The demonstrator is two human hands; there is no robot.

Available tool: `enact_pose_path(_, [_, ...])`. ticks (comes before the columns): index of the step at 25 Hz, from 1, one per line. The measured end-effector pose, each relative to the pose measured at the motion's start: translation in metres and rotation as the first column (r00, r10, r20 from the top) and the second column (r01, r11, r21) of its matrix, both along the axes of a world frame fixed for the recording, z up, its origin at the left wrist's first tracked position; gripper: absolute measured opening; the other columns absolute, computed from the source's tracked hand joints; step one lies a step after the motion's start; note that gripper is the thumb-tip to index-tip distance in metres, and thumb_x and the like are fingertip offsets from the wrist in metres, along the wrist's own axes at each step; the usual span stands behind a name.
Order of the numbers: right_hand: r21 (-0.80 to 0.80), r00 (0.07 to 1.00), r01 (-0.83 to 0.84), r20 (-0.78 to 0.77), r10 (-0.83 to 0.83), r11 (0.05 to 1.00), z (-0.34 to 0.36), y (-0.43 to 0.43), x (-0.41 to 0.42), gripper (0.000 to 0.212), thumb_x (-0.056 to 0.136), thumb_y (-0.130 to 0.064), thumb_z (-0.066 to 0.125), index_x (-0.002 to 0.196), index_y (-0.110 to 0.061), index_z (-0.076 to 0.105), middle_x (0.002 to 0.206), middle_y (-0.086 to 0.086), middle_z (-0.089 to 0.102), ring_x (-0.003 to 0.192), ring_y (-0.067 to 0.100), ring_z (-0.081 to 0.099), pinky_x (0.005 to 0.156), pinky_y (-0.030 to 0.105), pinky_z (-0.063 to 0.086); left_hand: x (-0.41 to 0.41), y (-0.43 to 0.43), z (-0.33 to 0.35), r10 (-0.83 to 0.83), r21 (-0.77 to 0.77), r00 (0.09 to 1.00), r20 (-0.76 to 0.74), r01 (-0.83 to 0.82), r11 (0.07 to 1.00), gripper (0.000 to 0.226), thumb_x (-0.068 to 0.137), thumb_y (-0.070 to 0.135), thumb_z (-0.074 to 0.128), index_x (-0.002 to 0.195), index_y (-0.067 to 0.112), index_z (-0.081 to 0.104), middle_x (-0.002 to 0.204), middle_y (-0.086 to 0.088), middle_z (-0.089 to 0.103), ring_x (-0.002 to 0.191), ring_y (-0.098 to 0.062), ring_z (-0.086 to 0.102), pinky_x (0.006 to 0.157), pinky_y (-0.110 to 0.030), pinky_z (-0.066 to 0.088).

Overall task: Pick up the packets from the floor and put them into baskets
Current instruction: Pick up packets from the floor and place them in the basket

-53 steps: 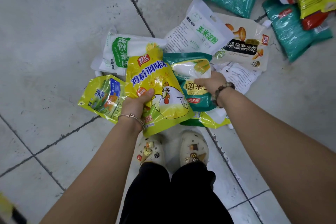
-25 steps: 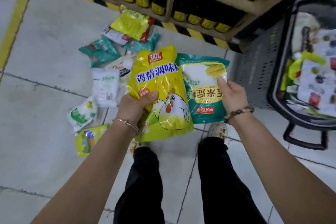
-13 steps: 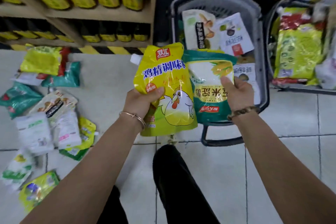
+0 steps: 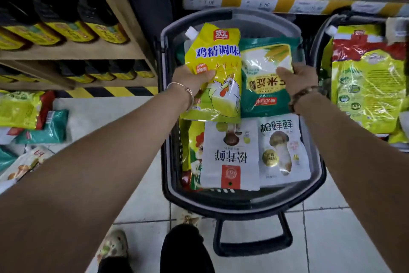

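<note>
Most of the view was taken up by the tiled floor (image 4: 332, 239) and a shelf (image 4: 66, 50) of dark bottles, w/ loose packets (image 4: 44, 126) scattered on the floor at the far left. The gray basket (image 4: 232, 204) was parked straight ahead, its near half covered by two white mushroom packets (image 4: 230, 155) laid flat. A second basket (image 4: 318, 35), pretty full, was seen just beside it on the right.

The yellow chicken packet (image 4: 217, 51) and the green corn packet (image 4: 263, 95) were held side by side over the far half of the gray basket, not yet let go. The yellow one was pinched in the left hand (image 4: 190, 80), thumb on the front. The green one was pinched near its edge in the right hand (image 4: 296, 77). So both grips were closed on a packet.

Risks, imo:
- If both got dropped at once, they'd prob land overlapped and slide on the slick white packets.
- The yellow one's spout (image 4: 190, 32) could get snagged on the rim.
- The green one was only held by an edge, so a slip before lowering seemed possible.
</note>
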State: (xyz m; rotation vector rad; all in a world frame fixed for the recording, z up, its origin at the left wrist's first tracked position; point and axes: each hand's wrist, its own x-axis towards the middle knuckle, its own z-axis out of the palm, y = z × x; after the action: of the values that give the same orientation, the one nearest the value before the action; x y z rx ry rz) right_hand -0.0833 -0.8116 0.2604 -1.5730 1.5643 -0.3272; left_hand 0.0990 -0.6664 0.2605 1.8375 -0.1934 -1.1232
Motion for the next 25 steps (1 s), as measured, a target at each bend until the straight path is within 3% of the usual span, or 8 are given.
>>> enact_pose_path(3, [-0.017, 0.999, 0.024, -0.046, -0.025, 1.000, -0.035, -0.008, 0.000, 0.023, 0.090, -0.022, 0.059, 0.097, 0.000, 0.063, 0.092, 0.016, 0.066, 0.076, 0.015, 0.052, 0.068, 0.028, 0.041, -0.001, -0.012, -0.033, 0.006, 0.040, 0.999, 0.037, -0.008, 0.999, 0.033, 0.077, 0.020, 0.076, 0.106, 0.009, 0.065, 0.104, -0.006, 0.067, 0.090, -0.021, 0.063, 0.078, -0.028, 0.049])
enact_pose_path(8, [-0.198, 0.957, -0.042, -0.288, -0.017, 0.979, -0.043, -0.005, 0.010, 0.031, 0.088, -0.021, 0.058, 0.117, -0.010, 0.056, 0.116, 0.011, 0.061, 0.101, 0.028, 0.058, 0.074, 0.032, 0.043, -0.008, -0.010, -0.056, 0.048, 0.165, 0.982, 0.182, -0.079, 0.983, 0.050, 0.080, 0.020, 0.072, 0.124, 0.004, 0.054, 0.122, -0.012, 0.061, 0.110, -0.027, 0.058, 0.088, -0.026, 0.045])
enact_pose_path(10, [-0.354, 0.927, -0.175, -0.373, 0.033, 0.919, -0.036, 0.006, 0.012, 0.047, 0.085, -0.020, 0.059, 0.129, -0.011, 0.046, 0.131, 0.012, 0.050, 0.118, 0.031, 0.048, 0.091, 0.041, 0.042, -0.015, -0.008, -0.047, -0.005, 0.243, 0.907, 0.421, -0.107, 0.964, 0.073, 0.079, 0.020, 0.071, 0.140, 0.008, 0.034, 0.137, -0.013, 0.046, 0.123, -0.028, 0.047, 0.095, -0.025, 0.037])
enact_pose_path(12, [-0.402, 0.886, -0.360, -0.430, 0.174, 0.842, -0.034, 0.022, 0.012, 0.054, 0.091, -0.028, 0.054, 0.139, -0.010, 0.036, 0.146, 0.015, 0.034, 0.134, 0.032, 0.032, 0.107, 0.045, 0.028, -0.028, -0.008, -0.039, -0.258, 0.275, 0.706, 0.660, 0.092, 0.957, 0.078, 0.084, 0.029, 0.064, 0.147, 0.013, 0.020, 0.151, -0.016, 0.026, 0.138, -0.030, 0.027, 0.112, -0.036, 0.025])
enact_pose_path(14, [-0.263, 0.814, -0.470, -0.498, 0.299, 0.842, -0.040, 0.038, 0.009, 0.060, 0.096, -0.040, 0.040, 0.147, -0.015, 0.021, 0.157, 0.010, 0.009, 0.144, 0.029, 0.006, 0.115, 0.044, 0.004, -0.043, -0.009, -0.041, -0.573, 0.430, 0.464, 0.676, 0.383, 0.818, 0.068, 0.094, 0.043, 0.042, 0.150, 0.017, 0.013, 0.157, -0.013, 0.005, 0.145, -0.029, 0.004, 0.117, -0.042, 0.007])
enact_pose_path(16, [-0.085, 0.712, -0.548, -0.569, 0.411, 0.832, -0.054, 0.050, 0.001, 0.065, 0.097, -0.048, 0.028, 0.150, -0.018, 0.006, 0.157, 0.006, -0.010, 0.144, 0.024, -0.010, 0.113, 0.040, -0.010, -0.051, -0.007, -0.051, -0.727, 0.547, 0.373, 0.576, 0.484, 0.682, 0.065, 0.098, 0.046, 0.024, 0.150, 0.018, 0.000, 0.157, -0.009, -0.010, 0.145, -0.024, -0.008, 0.116, -0.040, -0.004])
enact_pose_path(21, [0.089, 0.596, -0.604, -0.609, 0.523, 0.792, -0.081, 0.049, -0.002, 0.073, 0.093, -0.056, 0.022, 0.148, -0.021, -0.011, 0.154, 0.006, -0.023, 0.143, 0.021, -0.016, 0.113, 0.037, -0.011, -0.060, 0.004, -0.070, -0.723, 0.575, 0.333, 0.606, 0.445, 0.687, 0.062, 0.099, 0.044, 0.018, 0.149, 0.017, -0.007, 0.157, -0.011, -0.013, 0.145, -0.025, -0.009, 0.116, -0.042, -0.005])
enact_pose_path(25, [0.136, 0.567, -0.603, -0.620, 0.542, 0.786, -0.078, 0.039, 0.002, 0.073, 0.094, -0.055, 0.026, 0.149, -0.022, -0.009, 0.155, 0.007, -0.021, 0.143, 0.022, -0.014, 0.114, 0.040, -0.007, -0.056, -0.001, -0.061, -0.735, 0.545, 0.409, 0.540, 0.495, 0.676, 0.062, 0.099, 0.044, 0.023, 0.150, 0.021, -0.005, 0.157, -0.007, -0.014, 0.145, -0.023, -0.011, 0.115, -0.042, -0.004])
